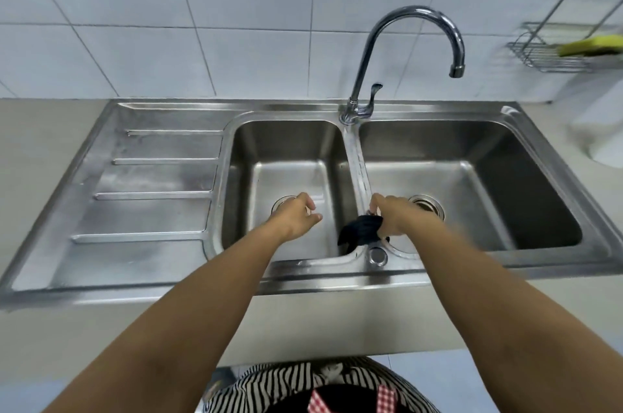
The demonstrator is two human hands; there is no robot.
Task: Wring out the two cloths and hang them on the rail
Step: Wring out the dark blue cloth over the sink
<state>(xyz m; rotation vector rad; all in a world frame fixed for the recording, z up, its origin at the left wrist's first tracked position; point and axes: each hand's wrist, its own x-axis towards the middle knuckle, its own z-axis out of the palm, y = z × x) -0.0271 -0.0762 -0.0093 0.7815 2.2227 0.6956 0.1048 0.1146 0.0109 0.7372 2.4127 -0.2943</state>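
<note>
R hand (pixel 392 218) clenched on dark cloth (pixel 360 232), bunched over divider betw. sink (pixel 161 173) basins, near front edge. L hand (pixel 296 215) empty, fingers loosely curled, over L basin. Faucet (pixel 404 52) behind.

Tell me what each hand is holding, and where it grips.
The right hand grips a dark cloth by its bunched upper end; the rest hangs over the sink divider. The left hand holds nothing.
</note>
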